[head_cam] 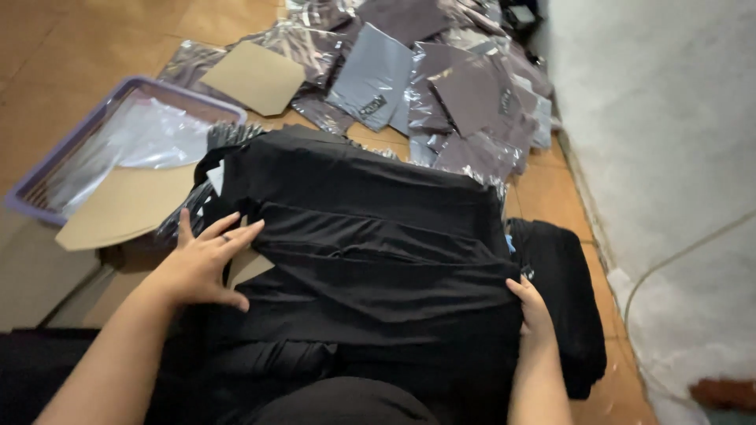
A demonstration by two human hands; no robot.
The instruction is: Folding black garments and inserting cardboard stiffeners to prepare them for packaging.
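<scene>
A black garment [370, 244] lies spread in front of me, folded in wide bands. My left hand [201, 264] rests flat on its left edge, fingers apart, over a brown cardboard sheet [250, 267] that peeks out from under the cloth. My right hand [531, 303] pinches the garment's right edge, fingers curled into the fabric. More black cloth [563, 299] is heaped at the right, beside that hand.
Several grey plastic mailer bags [441, 86] are strewn at the back on the tiled floor. A brown cardboard sheet [253, 75] lies among them. A purple tray [118, 102] with clear plastic stands at the left, another cardboard sheet [122, 206] leaning on it. A white wall [661, 142] runs along the right.
</scene>
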